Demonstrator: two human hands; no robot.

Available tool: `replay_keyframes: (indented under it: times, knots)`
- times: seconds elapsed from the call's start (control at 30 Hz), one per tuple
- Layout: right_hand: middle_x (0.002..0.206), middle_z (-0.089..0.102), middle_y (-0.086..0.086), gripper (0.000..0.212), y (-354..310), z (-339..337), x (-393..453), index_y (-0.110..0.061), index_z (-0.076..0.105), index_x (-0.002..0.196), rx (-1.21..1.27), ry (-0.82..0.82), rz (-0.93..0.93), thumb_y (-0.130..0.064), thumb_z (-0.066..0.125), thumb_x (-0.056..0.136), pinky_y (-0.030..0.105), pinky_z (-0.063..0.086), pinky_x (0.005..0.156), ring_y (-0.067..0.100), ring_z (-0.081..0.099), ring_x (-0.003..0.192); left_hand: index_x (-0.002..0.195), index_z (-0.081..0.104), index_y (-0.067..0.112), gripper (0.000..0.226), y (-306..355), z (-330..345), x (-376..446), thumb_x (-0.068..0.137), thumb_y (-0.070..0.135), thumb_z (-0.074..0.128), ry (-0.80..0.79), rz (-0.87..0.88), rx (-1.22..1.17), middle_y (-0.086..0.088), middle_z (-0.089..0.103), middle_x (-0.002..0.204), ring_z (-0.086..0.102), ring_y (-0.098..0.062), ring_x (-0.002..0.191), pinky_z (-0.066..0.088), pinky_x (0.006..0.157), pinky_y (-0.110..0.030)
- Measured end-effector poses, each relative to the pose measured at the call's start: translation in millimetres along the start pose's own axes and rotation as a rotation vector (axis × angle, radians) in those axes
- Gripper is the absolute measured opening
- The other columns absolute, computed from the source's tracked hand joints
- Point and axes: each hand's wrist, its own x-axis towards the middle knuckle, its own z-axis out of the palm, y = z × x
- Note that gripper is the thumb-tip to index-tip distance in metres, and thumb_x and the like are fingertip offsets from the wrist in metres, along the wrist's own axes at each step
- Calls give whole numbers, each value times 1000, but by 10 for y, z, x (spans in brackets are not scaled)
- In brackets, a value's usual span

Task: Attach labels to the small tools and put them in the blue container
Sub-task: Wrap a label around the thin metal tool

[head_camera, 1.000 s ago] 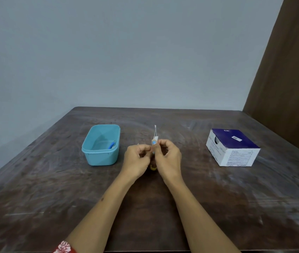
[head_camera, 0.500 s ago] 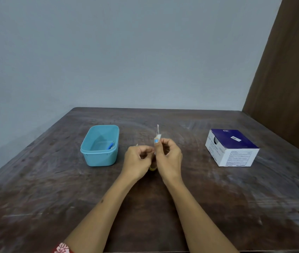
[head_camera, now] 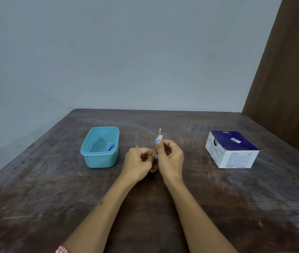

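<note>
My right hand (head_camera: 170, 159) pinches a small white tool (head_camera: 159, 134) upright above the middle of the table; its thin tip points up. My left hand (head_camera: 137, 162) is curled just to the left, fingertips closed on a small strip, probably a label, mostly hidden. A yellowish roll (head_camera: 153, 170) sits on the table between and under the hands. The blue container (head_camera: 99, 157) stands left of my hands, apart from them, with one small blue tool (head_camera: 110, 147) inside.
A white and dark-blue cardboard box (head_camera: 231, 149) stands on the right side of the dark wooden table (head_camera: 145, 207). A grey wall rises behind the table's far edge and a brown panel runs along the right.
My hands have drawn slightly apart, and the right hand has lifted the white tool a little higher. The container and the box have not moved.
</note>
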Motion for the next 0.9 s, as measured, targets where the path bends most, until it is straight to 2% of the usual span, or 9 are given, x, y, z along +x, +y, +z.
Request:
replay_keyframes:
  times: [0.1, 0.23, 0.3, 0.4, 0.47, 0.57, 0.7, 0.8, 0.9]
  knots:
    - [66, 64, 0, 23, -4, 17, -29, -8, 65, 84, 12, -60, 1, -31, 62, 88, 19, 47, 47, 2, 60, 55, 94, 72, 6, 16, -7, -24, 16, 86, 0, 59, 46, 13, 8, -10, 73, 83, 71, -22, 73, 59, 67, -34]
    - [61, 62, -1, 26, 2, 1, 6, -12, 65, 87, 3, 7, -9, -38, 60, 88, 25, 50, 57, 9, 58, 56, 92, 71, 3, 15, 2, -46, 6, 87, -2, 57, -123, -25, -30, -14, 72, 83, 71, -20, 70, 58, 67, -29]
    - [59, 60, -4, 25, -2, -6, 25, -13, 64, 89, 14, 41, 6, -38, 60, 88, 22, 48, 56, 8, 56, 54, 92, 70, 3, 15, 14, -27, -7, 87, -2, 57, -157, -37, -41, -11, 73, 83, 72, -20, 71, 59, 69, -29]
    - [60, 60, -1, 26, -14, -8, 10, -12, 65, 85, 23, -18, 30, -37, 60, 88, 21, 47, 50, 7, 55, 52, 93, 71, 4, 15, 8, 0, -11, 86, 0, 59, -55, -25, -2, -8, 72, 83, 71, -15, 70, 58, 66, -25]
    - [57, 59, 0, 29, -6, 4, -18, -10, 65, 74, 33, -109, 58, -35, 60, 89, 25, 47, 46, 11, 56, 50, 92, 72, 7, 15, -17, -18, 11, 85, 1, 60, 38, 0, 19, -8, 73, 82, 71, -17, 72, 58, 68, -30]
    - [53, 55, 0, 32, -14, 11, -41, -9, 62, 67, 28, -142, 65, -31, 59, 90, 23, 44, 42, 11, 53, 46, 91, 71, 6, 14, -24, -71, 35, 86, 1, 59, -19, -26, -7, -12, 73, 82, 71, -22, 74, 59, 72, -36]
    - [57, 59, 1, 23, -37, -12, -2, -19, 62, 71, 54, -43, 50, -34, 61, 88, 29, 47, 51, 11, 52, 47, 88, 70, 0, 14, -4, -54, 14, 87, -4, 57, -139, -63, -70, -14, 72, 80, 71, -22, 70, 59, 71, -32]
    - [58, 60, -1, 21, -28, -16, 10, -15, 66, 76, 71, -50, 60, -33, 64, 87, 28, 48, 52, 10, 53, 49, 91, 70, 0, 13, 7, -25, -4, 86, -3, 58, -82, -52, -58, -11, 71, 76, 70, -14, 63, 57, 64, -25]
    - [56, 60, 1, 22, -17, -1, -1, -7, 70, 88, 88, -117, 97, -29, 66, 85, 22, 45, 45, 7, 56, 48, 84, 72, 8, 16, 0, -37, 5, 85, -2, 59, 18, 8, -10, -11, 72, 76, 71, -19, 66, 59, 66, -33]
